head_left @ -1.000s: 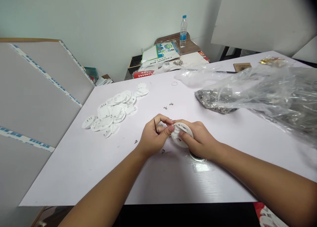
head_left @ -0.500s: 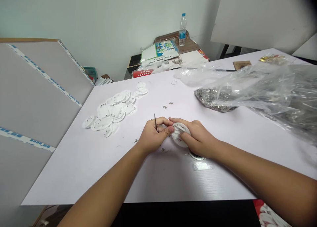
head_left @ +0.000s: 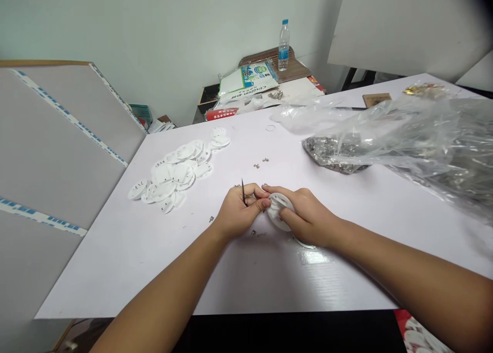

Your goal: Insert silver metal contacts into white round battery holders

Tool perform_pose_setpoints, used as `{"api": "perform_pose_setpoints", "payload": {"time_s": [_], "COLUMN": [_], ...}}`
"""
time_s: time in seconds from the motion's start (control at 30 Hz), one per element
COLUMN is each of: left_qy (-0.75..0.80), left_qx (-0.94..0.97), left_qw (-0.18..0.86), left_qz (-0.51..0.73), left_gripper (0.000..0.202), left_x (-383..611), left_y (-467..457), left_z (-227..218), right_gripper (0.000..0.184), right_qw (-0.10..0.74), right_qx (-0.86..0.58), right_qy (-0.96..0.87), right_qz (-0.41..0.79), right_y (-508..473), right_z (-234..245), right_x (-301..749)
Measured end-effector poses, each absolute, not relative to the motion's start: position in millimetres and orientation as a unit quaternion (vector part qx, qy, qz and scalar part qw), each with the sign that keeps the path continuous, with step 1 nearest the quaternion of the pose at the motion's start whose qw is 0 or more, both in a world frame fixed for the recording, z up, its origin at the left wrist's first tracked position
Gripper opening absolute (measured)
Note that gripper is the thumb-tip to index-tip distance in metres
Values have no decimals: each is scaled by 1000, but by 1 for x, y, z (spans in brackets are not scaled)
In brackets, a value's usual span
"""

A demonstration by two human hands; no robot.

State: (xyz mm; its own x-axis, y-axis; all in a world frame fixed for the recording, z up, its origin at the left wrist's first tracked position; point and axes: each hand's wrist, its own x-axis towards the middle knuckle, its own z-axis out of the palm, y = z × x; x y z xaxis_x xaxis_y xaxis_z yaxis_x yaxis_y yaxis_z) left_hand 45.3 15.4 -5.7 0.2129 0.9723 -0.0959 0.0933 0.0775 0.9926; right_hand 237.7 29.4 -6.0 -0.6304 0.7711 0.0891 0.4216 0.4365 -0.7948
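Observation:
My right hand (head_left: 304, 214) is closed on a round white plastic disc (head_left: 280, 224), with the thumb pressed on its slotted face. At the disc's left edge, the thumb and forefinger of my left hand (head_left: 242, 209) pinch together; any small part between them is hidden. A thin dark pointed tool (head_left: 243, 191) sticks up out of my left hand, its other end covered by the fingers. Small metal clips (head_left: 211, 219) lie scattered around both hands. Under my right hand a round object with a shiny rim (head_left: 306, 244) is mostly covered.
Many similar white discs (head_left: 162, 191) are piled on the left of the white table (head_left: 115, 271). On the right, a large clear plastic bag (head_left: 385, 132) holds many small metal parts (head_left: 335, 155). A water bottle (head_left: 284, 47) stands at the back, and a grey panel (head_left: 46, 152) borders the left side.
Both hands stay almost in place. The disc has tilted slightly, and my right thumb has shifted a little on its face.

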Motion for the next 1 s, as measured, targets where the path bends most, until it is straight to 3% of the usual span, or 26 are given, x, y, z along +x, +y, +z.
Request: {"api": "perform_pose_setpoints", "payload": {"time_s": [1.0], "left_qy": [499], "left_qx": [560], "left_qw": [542], "left_qz": [380], "left_gripper": [21], "left_x": [48], "left_y": [15], "left_z": [-7], "right_gripper": [54], "right_qw": [203], "right_qx": [-367], "right_qy": [-828], "right_qz": [372], "right_y": [27], "right_z": [-1], "right_x": [236]}}
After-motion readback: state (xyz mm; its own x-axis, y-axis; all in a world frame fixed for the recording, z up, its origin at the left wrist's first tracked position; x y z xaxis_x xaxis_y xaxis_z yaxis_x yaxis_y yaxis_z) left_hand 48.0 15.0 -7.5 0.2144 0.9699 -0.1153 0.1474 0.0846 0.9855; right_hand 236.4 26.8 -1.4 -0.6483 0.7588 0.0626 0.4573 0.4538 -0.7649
